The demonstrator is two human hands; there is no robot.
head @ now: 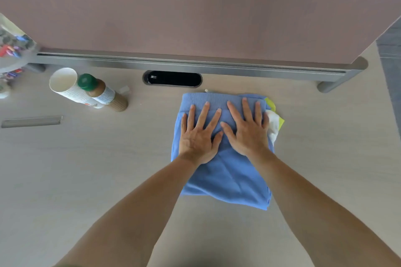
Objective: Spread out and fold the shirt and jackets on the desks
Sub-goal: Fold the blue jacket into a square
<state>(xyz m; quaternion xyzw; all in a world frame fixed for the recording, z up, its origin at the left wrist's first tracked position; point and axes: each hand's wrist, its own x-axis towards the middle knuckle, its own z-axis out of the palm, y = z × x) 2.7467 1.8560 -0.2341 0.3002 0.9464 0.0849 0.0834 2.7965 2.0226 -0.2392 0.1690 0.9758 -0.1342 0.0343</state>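
A blue garment (227, 175) lies folded into a rough rectangle on the light wooden desk (86, 169), its ribbed hem toward the partition. Both palms press flat on its far half with fingers spread. My left hand (198, 134) covers the left side and my right hand (247, 130) the right side, their thumbs nearly touching. A yellow-green and white garment (274, 121) peeks out from under the blue one at its right edge.
A stack of white paper cups (67, 86) and a green-capped bottle (102, 93) stand left of the garment. A black cable slot (172, 78) sits by the brown partition (195, 24). A grey strip (31, 121) lies at the left.
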